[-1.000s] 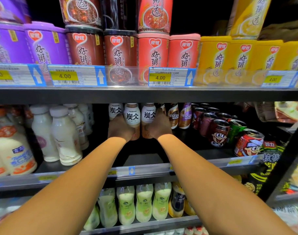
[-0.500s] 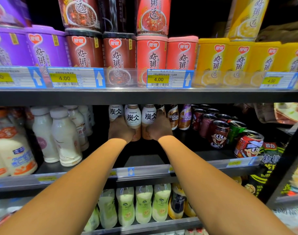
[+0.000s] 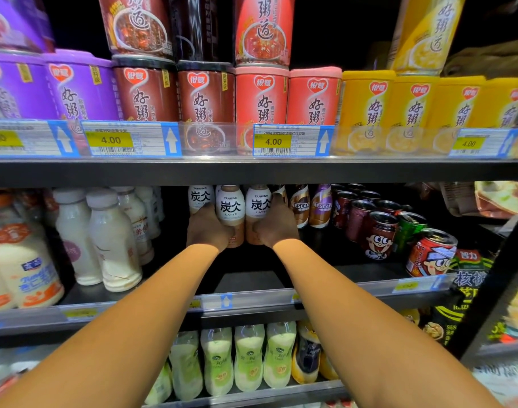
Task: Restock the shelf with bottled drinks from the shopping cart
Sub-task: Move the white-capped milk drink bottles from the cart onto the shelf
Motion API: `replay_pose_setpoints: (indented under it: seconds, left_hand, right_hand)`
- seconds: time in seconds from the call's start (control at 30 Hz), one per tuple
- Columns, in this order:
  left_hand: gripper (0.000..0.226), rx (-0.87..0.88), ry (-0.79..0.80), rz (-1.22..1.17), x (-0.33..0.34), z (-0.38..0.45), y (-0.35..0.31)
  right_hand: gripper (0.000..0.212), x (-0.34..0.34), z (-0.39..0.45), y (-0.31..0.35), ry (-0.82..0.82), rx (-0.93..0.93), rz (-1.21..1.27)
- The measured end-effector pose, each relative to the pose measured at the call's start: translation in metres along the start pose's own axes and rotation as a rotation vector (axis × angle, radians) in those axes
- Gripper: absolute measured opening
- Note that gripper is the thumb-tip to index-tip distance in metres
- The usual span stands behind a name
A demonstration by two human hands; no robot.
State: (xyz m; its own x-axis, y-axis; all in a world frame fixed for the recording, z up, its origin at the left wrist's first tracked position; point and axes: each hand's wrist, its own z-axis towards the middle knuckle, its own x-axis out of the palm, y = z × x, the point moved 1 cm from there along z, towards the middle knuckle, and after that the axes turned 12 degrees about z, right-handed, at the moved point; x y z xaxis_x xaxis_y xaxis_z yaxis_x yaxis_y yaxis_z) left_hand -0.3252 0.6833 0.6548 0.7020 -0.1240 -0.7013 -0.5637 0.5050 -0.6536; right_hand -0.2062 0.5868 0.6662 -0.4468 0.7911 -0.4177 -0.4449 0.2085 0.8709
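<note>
Both my arms reach deep into the middle shelf [image 3: 252,282]. My left hand [image 3: 207,231] wraps around a brown latte bottle with a white label [image 3: 230,206]. Right beside it stands a second latte bottle [image 3: 258,204], and my right hand [image 3: 277,228] grips that one. The two bottles stand upright and touch each other. A third latte bottle [image 3: 199,198] stands behind on the left. The cart is out of view.
White milk bottles [image 3: 110,240] stand to the left. Nescafe bottles [image 3: 310,206] and red cans [image 3: 378,234] fill the right. The shelf edge above [image 3: 252,172] hangs low over the hands, loaded with porridge cans. Pale green bottles [image 3: 249,357] line the shelf below.
Both hands stay on the two latte bottles at the back of the shelf. The view has shifted slightly; the bottles have barely moved.
</note>
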Motion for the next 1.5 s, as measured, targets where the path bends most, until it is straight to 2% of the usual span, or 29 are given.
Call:
replay_pose_setpoints:
  seconds: [0.23,0.3,0.43,0.5,0.6,0.63,0.73,0.83,1.07,1.23,1.5]
  left_hand:
    - [0.046,0.001,0.034,0.030,-0.005,-0.001,-0.001]
    - [0.055,0.003,0.026,0.054,-0.009,-0.002,-0.004]
    - [0.058,0.079,-0.073,0.182,-0.032,-0.025,-0.013]
    - [0.054,0.148,-0.086,0.291,-0.049,-0.047,-0.015]
    - [0.056,0.161,-0.068,0.582,-0.071,-0.087,-0.018]
    - [0.061,0.180,-0.107,0.653,-0.077,-0.097,-0.016]
    - [0.068,0.309,-0.241,0.780,-0.083,-0.124,-0.006]
    - [0.074,0.395,-0.256,0.749,-0.084,-0.151,0.006]
    - [0.074,0.453,-0.276,0.660,-0.095,-0.198,0.006]
    - [0.068,0.565,-0.281,0.596,-0.092,-0.225,-0.010]
    - [0.066,0.818,-0.123,0.461,-0.030,-0.270,-0.079]
  right_hand:
    - [0.079,0.007,0.001,-0.003,0.023,0.059,0.054]
    - [0.081,0.005,0.000,0.000,0.014,0.039,0.010]
    - [0.092,-0.009,-0.016,0.012,0.002,-0.062,-0.190]
    - [0.088,-0.019,-0.033,0.018,0.021,-0.089,-0.281]
    - [0.045,-0.043,-0.069,0.022,0.152,-0.121,-0.462]
    - [0.040,-0.051,-0.083,0.021,0.163,-0.166,-0.493]
    - [0.055,-0.068,-0.117,0.017,0.042,-0.398,-0.546]
    - [0.067,-0.072,-0.138,0.007,-0.004,-0.537,-0.594]
    - [0.070,-0.092,-0.184,0.007,-0.035,-0.533,-0.503]
    - [0.065,-0.121,-0.223,-0.007,-0.111,-0.463,-0.501]
    - [0.065,-0.227,-0.294,-0.070,-0.293,-0.204,-0.606]
